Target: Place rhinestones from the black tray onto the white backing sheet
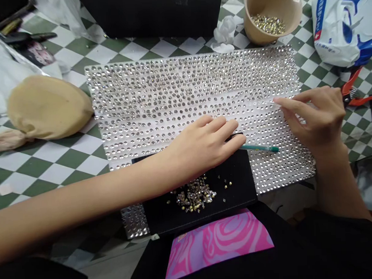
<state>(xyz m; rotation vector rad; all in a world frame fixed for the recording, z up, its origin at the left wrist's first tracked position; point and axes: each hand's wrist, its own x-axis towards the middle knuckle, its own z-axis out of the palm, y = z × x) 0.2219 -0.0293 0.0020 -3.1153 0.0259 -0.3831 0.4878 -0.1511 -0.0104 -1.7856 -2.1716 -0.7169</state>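
Note:
A white sheet (178,95) covered with rows of round silver rhinestones lies across the table. My left hand (212,140) rests palm down over the top edge of a black tray (236,192), its fingers spread over the sheet. A green pencil (261,148) sticks out to the right from under those fingers; whether they grip it is hidden. Loose gems (195,194) are piled on the tray below my wrist. My right hand (315,118) pinches a thin white strip (268,103) at the right part of the sheet.
A beige bowl (273,16) of small gems stands behind the sheet, beside crumpled tissue (225,32) and a black box (157,14). A tan pouch (50,107) lies left. Blue-and-white packaging (342,28) and orange-handled pliers (353,91) are at the right.

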